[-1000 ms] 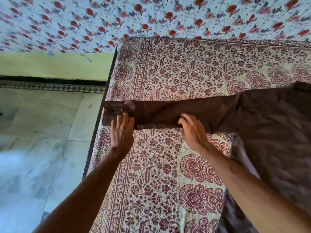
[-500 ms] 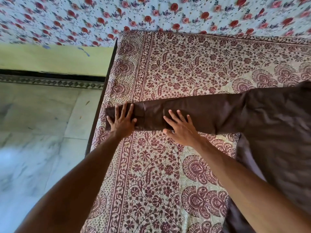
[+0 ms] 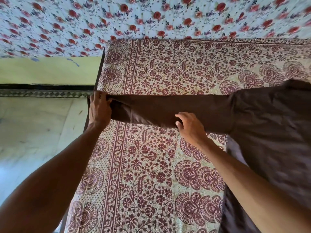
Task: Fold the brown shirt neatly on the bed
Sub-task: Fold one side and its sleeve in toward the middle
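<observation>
While Sleeve Is Held: Hand Positions

As the shirt [image 3: 269, 123] is laid on the bed [image 3: 151, 165], its body at the right, one sleeve [image 3: 168, 108] is stretched leftward to the bed edge. The cuff end is gripped by the left hand [image 3: 99, 110], fingers [image 3: 99, 100] curled round it. The sleeve's near edge is pinched midway by the right hand [image 3: 190, 126], fingers bent.

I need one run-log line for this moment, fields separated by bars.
phase: sleeve fold | left hand grips sleeve end at bed edge | right hand on sleeve's lower edge, grip unclear | brown shirt on bed
</observation>
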The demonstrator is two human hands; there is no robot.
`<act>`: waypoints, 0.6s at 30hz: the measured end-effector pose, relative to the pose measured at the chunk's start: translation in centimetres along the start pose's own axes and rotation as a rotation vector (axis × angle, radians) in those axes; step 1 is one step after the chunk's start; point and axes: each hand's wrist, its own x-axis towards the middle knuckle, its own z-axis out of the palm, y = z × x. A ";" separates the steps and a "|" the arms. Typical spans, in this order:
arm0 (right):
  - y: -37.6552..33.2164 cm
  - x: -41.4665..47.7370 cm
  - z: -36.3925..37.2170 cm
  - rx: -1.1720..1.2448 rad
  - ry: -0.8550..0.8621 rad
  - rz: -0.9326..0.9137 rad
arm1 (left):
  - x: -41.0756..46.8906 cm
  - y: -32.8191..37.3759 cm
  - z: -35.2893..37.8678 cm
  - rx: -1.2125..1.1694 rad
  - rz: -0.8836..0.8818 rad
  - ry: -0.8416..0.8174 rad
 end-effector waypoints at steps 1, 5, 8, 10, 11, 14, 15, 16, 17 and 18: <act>-0.4 0.5 0.2 -0.015 -0.002 -0.003 | 0.7 -0.2 0.0 -0.006 0.006 0.029; -1.2 1.7 1.1 -0.095 -0.103 -0.028 | 2.3 -1.2 1.3 0.146 -0.057 -0.122; -0.7 1.5 1.3 -0.112 -0.121 -0.068 | 1.6 -0.4 2.1 0.238 -0.350 -0.314; 0.1 1.1 1.0 -0.083 -0.042 -0.059 | -0.2 2.1 2.9 0.224 -0.376 -0.279; 0.7 1.0 0.7 -0.080 0.005 -0.044 | -1.4 3.8 3.5 0.195 -0.299 -0.223; 3.0 0.6 -0.3 -0.134 0.094 0.015 | -5.4 9.9 5.6 0.088 0.016 -0.208; 3.9 0.6 -0.7 -0.159 0.111 0.039 | -6.7 12.1 6.4 0.045 0.096 -0.244; 4.8 0.4 -1.1 -0.176 0.127 0.067 | -7.9 14.4 7.3 0.006 0.163 -0.290; 5.8 0.3 -1.6 -0.182 0.146 0.098 | -8.9 16.8 8.1 -0.028 0.218 -0.331; 6.5 0.1 -2.1 -0.179 0.169 0.132 | -9.6 18.8 8.7 -0.060 0.268 -0.355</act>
